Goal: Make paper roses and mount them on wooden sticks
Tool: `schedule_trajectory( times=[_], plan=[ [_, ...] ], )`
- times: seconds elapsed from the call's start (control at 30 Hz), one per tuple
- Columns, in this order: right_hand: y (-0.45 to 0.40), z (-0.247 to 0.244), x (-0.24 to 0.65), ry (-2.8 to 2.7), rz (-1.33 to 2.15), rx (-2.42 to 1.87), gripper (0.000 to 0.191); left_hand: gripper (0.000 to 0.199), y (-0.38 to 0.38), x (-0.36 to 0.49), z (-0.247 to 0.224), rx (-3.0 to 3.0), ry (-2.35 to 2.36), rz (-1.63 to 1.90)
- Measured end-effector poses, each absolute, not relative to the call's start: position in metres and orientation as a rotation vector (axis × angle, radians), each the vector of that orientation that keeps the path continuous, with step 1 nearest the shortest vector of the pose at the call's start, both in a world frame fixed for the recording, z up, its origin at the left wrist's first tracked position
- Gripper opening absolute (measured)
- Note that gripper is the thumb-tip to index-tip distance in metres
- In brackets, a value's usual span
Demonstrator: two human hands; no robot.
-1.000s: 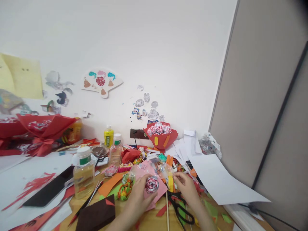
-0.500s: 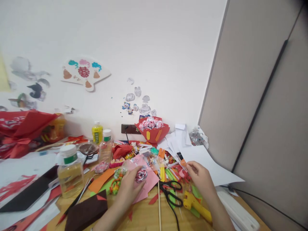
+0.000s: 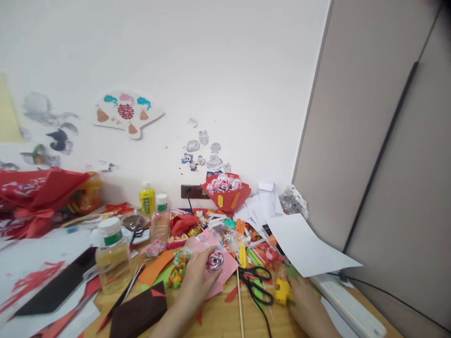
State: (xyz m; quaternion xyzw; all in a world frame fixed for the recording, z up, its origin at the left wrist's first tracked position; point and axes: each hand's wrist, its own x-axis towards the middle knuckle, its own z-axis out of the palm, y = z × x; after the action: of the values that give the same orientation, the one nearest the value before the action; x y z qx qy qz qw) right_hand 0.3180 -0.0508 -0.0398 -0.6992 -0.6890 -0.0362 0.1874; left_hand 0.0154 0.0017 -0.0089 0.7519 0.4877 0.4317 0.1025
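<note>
Between the thumb and fingers of my left hand (image 3: 199, 277) is a rolled paper rose (image 3: 214, 260) in pink, white and dark tones, its spiral face turned up. Beneath it lies a pink paper sheet (image 3: 225, 277). My right hand (image 3: 303, 298), somewhat blurred, is closed over the handle end of a yellow hot glue gun (image 3: 283, 292); the handle is hidden behind it. Black-handled scissors (image 3: 259, 284) lie between my hands, beside a thin wooden stick (image 3: 240, 305).
A red-wrapped bouquet of paper roses (image 3: 225, 190) stands against the wall. Paper scraps crowd the table's middle. Left are a bottle of yellowish liquid (image 3: 112, 263), a dark phone (image 3: 58, 281) and a dark brown block (image 3: 139, 310). White sheets (image 3: 306, 244) and a power strip (image 3: 348, 305) are on the right.
My right hand has left the orange-and-dark piece near the white sheets and come down toward me onto the glue gun. My left hand still holds the rose.
</note>
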Motion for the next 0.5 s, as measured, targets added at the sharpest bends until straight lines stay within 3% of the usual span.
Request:
schedule_trajectory(
  times=[0.07, 0.23, 0.5],
  plan=[
    [-0.054, -0.032, 0.321, -1.915, -0.097, -1.880, 0.060, 0.046, 0.001, 0.014, -0.008, 2.229, 1.450, 1.244],
    [-0.064, 0.000, 0.322, -1.711, 0.141, -1.714, 0.031, 0.045, -0.001, 0.014, -0.006, 2.207, 1.454, 1.251],
    [-0.035, 0.080, 0.271, -1.482, 0.460, -1.246, 0.032, 0.045, 0.004, 0.015, 0.065, 2.245, 1.459, 1.312]
  ],
)
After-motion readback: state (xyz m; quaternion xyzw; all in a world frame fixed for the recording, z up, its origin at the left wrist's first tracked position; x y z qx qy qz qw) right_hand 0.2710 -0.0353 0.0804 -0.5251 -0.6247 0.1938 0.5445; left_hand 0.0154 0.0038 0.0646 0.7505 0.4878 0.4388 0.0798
